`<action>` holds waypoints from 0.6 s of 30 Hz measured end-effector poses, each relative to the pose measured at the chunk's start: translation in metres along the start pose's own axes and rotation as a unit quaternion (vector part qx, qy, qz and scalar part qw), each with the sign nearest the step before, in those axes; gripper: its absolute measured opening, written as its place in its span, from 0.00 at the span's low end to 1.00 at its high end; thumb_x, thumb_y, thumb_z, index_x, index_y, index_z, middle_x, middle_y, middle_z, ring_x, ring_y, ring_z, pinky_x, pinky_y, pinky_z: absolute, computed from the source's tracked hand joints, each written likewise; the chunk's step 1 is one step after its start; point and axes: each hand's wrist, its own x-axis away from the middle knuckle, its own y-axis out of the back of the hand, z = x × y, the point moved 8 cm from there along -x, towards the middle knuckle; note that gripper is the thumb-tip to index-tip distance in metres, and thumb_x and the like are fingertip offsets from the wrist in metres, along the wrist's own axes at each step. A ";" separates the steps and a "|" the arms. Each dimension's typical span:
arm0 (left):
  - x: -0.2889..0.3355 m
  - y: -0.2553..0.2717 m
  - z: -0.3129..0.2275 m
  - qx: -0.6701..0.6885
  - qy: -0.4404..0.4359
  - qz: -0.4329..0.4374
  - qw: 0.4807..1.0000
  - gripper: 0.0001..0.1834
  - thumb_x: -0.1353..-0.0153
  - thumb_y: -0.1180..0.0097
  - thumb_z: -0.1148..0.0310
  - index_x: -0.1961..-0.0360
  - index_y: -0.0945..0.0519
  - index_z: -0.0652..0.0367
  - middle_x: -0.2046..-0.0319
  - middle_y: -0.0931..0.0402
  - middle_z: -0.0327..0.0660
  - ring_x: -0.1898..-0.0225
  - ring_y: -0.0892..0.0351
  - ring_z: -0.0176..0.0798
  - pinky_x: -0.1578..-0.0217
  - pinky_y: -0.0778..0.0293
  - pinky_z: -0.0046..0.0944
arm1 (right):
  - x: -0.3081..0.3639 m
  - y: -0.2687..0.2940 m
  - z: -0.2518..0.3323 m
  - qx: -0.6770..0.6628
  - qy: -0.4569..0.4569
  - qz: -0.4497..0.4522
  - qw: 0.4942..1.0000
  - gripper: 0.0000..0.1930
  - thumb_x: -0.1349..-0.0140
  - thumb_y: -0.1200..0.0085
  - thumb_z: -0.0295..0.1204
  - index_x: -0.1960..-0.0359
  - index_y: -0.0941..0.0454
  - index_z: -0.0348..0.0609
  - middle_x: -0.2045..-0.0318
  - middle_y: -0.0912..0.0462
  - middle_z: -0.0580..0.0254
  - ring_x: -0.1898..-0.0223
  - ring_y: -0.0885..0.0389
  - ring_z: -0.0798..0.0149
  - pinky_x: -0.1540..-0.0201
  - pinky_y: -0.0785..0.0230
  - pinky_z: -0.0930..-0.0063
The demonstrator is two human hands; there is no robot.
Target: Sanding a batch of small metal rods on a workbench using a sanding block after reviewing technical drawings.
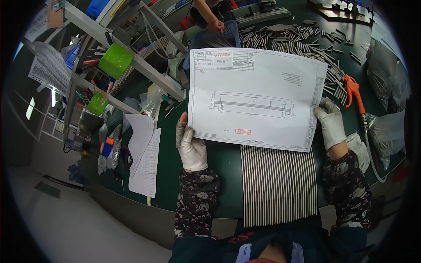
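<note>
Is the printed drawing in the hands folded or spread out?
Spread out: the printed drawing shows its broad face, held at opposite edges by the left hand and right hand.

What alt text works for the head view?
A person's gloved left hand and right hand hold a printed technical drawing over a green workbench. A row of slim metal rods lies below, partly hidden by it; beyond, short metal pieces lie scattered, with an orange air gun to the right.
</note>
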 end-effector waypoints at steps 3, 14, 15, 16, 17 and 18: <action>-0.001 0.001 0.001 0.002 0.003 0.002 1.000 0.23 0.38 0.49 0.77 0.40 0.30 0.61 0.45 0.27 0.42 0.45 0.26 0.37 0.43 0.29 0.37 | 0.001 0.000 0.001 -0.008 -0.004 -0.006 1.000 0.14 0.36 0.47 0.25 0.50 0.25 0.33 0.58 0.19 0.62 0.58 0.23 0.72 0.51 0.31 0.81; -0.001 0.002 0.000 0.017 -0.005 0.022 1.000 0.21 0.38 0.49 0.77 0.43 0.28 0.60 0.46 0.25 0.42 0.45 0.25 0.37 0.44 0.26 0.39 | 0.003 -0.003 0.006 0.003 -0.006 -0.008 1.000 0.12 0.35 0.49 0.23 0.51 0.25 0.33 0.60 0.19 0.63 0.60 0.23 0.73 0.54 0.31 0.83; -0.002 0.003 0.001 0.018 -0.003 0.023 1.000 0.21 0.38 0.49 0.77 0.43 0.28 0.60 0.46 0.25 0.42 0.45 0.25 0.37 0.44 0.26 0.39 | 0.004 -0.004 0.007 -0.003 -0.008 -0.008 1.000 0.12 0.35 0.49 0.23 0.51 0.25 0.33 0.60 0.19 0.63 0.61 0.23 0.74 0.54 0.31 0.83; -0.003 0.006 0.001 0.016 -0.005 0.018 1.000 0.20 0.37 0.49 0.77 0.43 0.28 0.61 0.46 0.25 0.42 0.45 0.25 0.37 0.45 0.26 0.39 | 0.005 -0.005 0.007 -0.009 -0.010 -0.008 1.000 0.12 0.35 0.48 0.24 0.51 0.25 0.33 0.60 0.19 0.63 0.61 0.23 0.74 0.54 0.31 0.83; -0.004 0.007 0.002 0.013 -0.006 0.012 1.000 0.20 0.37 0.50 0.77 0.43 0.28 0.61 0.46 0.25 0.42 0.45 0.24 0.37 0.45 0.25 0.39 | 0.005 -0.004 0.008 -0.008 -0.010 -0.010 1.000 0.12 0.35 0.48 0.24 0.51 0.25 0.33 0.60 0.19 0.63 0.61 0.23 0.74 0.54 0.31 0.83; -0.004 0.006 0.002 0.014 -0.004 0.013 1.000 0.20 0.37 0.50 0.77 0.43 0.28 0.61 0.46 0.25 0.42 0.45 0.24 0.37 0.45 0.25 0.39 | 0.005 -0.004 0.008 -0.004 -0.019 -0.010 1.000 0.12 0.35 0.48 0.25 0.51 0.25 0.33 0.60 0.19 0.64 0.61 0.23 0.74 0.55 0.31 0.83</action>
